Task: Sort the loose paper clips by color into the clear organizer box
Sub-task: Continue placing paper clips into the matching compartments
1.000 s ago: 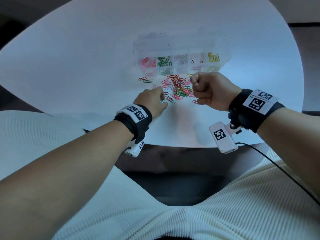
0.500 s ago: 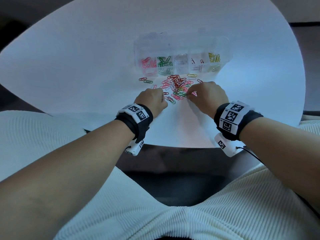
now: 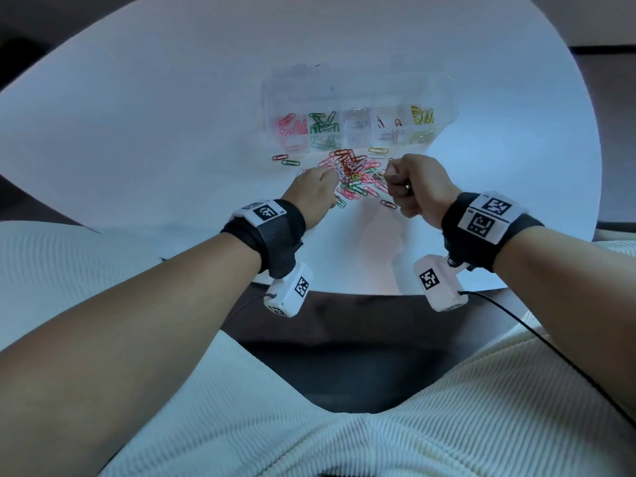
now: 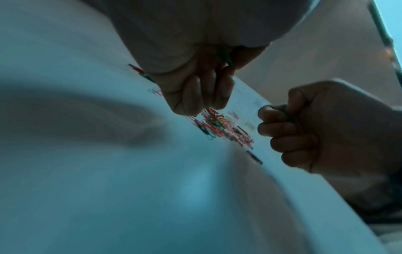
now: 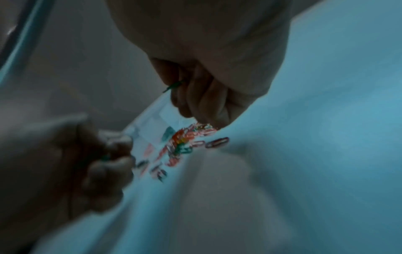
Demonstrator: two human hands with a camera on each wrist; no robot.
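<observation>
head view: dim, cool bluish cast; the white table (image 3: 137,108) is the brightest surface, with a soft pale glare patch near its front edge. strong wide-angle bending at the frame borders; corners fall dark. left wrist view: low light, heavy blur, a broad soft shadow across the table. right wrist view: equally dim, smeared by motion, foreground out of focus.

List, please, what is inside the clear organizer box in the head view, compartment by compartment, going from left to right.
pink clips → green clips → clear or silvery clips → a few dark clips → yellow clips
</observation>
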